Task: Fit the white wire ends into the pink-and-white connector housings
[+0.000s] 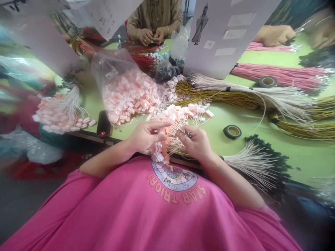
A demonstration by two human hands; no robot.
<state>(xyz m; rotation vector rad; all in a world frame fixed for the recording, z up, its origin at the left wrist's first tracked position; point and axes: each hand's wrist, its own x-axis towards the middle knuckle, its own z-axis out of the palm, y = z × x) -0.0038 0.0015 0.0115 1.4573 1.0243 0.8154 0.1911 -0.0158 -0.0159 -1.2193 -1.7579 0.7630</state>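
Note:
My right hand (195, 142) is closed around a bunch of thin white wires (178, 129) above the table's near edge. The wires fan out to the left, ending in pink and white plastic connectors (171, 113). Close by on the left is my left hand (146, 136), its index finger stretched toward the wires and its fingers apart. Several white connectors (157, 152) hang just below its fingertips; whether it touches them I cannot tell. Behind my hands, a clear plastic bag (115, 66) lies spilling a heap of loose pink connectors (136, 92).
Another wired connector bundle (60, 111) and a phone (104, 123) lie left. Right are a tape roll (232, 131), white wires with dark connectors (258, 160), and yellow-black wire bundles (222, 94). A co-worker's hands (150, 36) work opposite; another person's hand (274, 35) is upper right.

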